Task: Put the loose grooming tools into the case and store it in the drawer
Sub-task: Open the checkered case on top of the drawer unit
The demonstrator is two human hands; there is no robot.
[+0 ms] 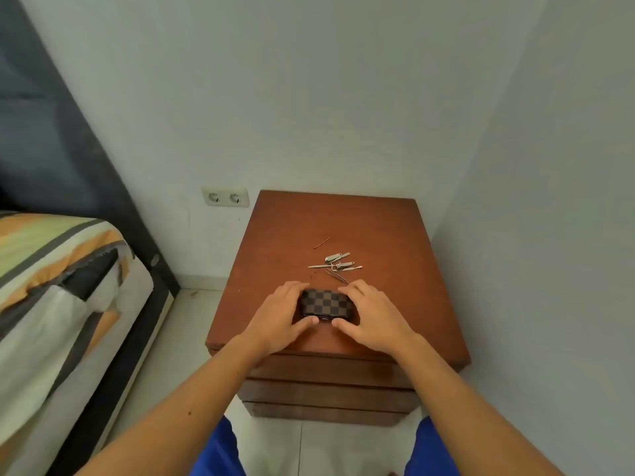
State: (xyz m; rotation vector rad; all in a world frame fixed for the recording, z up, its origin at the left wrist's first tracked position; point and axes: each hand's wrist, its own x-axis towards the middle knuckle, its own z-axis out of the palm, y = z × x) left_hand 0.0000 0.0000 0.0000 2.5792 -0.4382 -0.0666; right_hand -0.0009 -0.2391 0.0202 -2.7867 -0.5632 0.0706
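Your left hand [280, 316] and right hand [371, 317] cover both ends of the case [325, 304], so its clasp is unreadable. The grooming tools [336, 264] are too small to sort individually. Bed [62, 269] cut off at left edge.

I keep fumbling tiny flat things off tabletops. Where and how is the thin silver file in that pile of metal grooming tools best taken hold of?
Grip the thin silver file at its left end, which sticks out clear of the pile of metal grooming tools. It lies flat on the brown wooden nightstand, so come from above, pinching across its narrow sides.
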